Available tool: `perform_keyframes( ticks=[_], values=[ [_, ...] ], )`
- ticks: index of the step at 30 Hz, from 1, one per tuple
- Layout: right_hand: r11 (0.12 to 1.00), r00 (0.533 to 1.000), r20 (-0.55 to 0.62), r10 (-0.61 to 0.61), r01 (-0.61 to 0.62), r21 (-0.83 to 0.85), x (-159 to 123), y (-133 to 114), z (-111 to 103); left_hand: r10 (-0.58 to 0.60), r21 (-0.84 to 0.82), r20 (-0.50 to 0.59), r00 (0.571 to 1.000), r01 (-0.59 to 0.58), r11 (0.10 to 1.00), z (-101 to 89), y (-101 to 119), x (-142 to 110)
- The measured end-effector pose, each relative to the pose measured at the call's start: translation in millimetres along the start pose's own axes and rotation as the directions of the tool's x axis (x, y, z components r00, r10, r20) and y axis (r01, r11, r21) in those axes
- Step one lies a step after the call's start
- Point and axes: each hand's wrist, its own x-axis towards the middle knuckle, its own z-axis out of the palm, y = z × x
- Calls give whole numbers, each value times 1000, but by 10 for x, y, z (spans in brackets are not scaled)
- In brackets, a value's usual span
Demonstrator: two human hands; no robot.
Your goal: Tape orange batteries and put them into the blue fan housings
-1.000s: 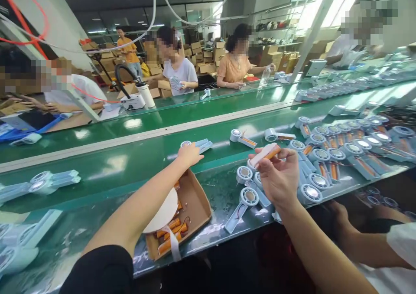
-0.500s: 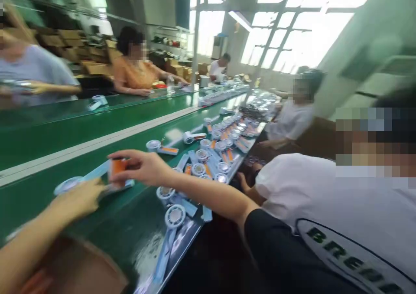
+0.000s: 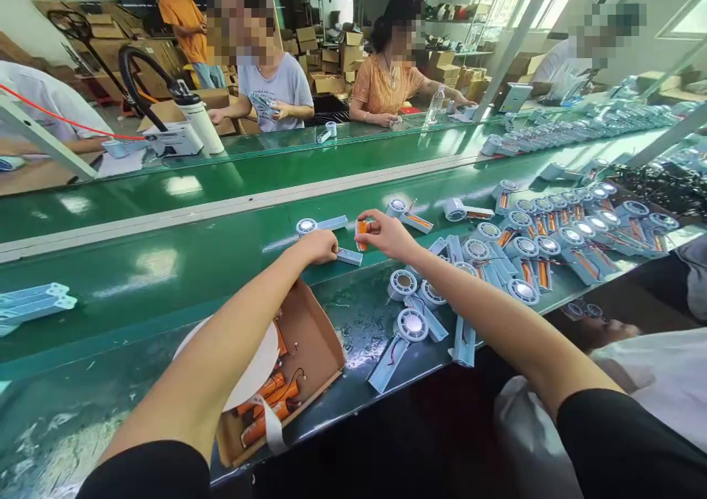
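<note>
My left hand (image 3: 319, 247) is closed around a light blue fan housing (image 3: 350, 257); its handle sticks out to the right, and the rest is hidden by the fingers. Just right of it, my right hand (image 3: 393, 237) pinches an orange battery (image 3: 361, 235) upright between thumb and fingers, above the green belt. Beyond my left hand lies another blue fan housing (image 3: 306, 227) with a round head. Behind my right hand rests a housing with an orange battery in its handle (image 3: 417, 222). Under my left forearm stands a cardboard box (image 3: 323, 326) holding several orange batteries (image 3: 265, 425).
A white roll of tape (image 3: 251, 370) lies on the box. Many fan housings (image 3: 524, 246) are heaped along the bench at right. Blue handle parts (image 3: 36, 304) lie at far left. Co-workers sit across the belt (image 3: 221, 219), and one person (image 3: 657, 388) is close on my right.
The view has swung left, bringing the box and the left end of the belt into sight. My hands still hold the fan housing and the orange battery, close together.
</note>
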Motion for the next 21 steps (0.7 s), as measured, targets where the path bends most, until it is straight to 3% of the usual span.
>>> perform_keyframes(
  ticks=[4, 9, 16, 21],
  values=[
    [970, 990, 138, -12, 45, -237, 12, -69, 51, -7, 33, 65, 998, 5, 999, -63, 34, 85],
    [759, 968, 248, 45, 128, -639, 25, -141, 137, -86, -14, -36, 996, 85, 996, -20, 78, 70],
    [624, 929, 346, 131, 194, -757, 74, -125, 155, -185, -107, -138, 973, 171, 980, 92, 187, 126],
    [597, 908, 382, 173, 212, -774, 115, -69, 240, -189, -144, -141, 972, 169, 975, 115, 244, 151]
  ],
)
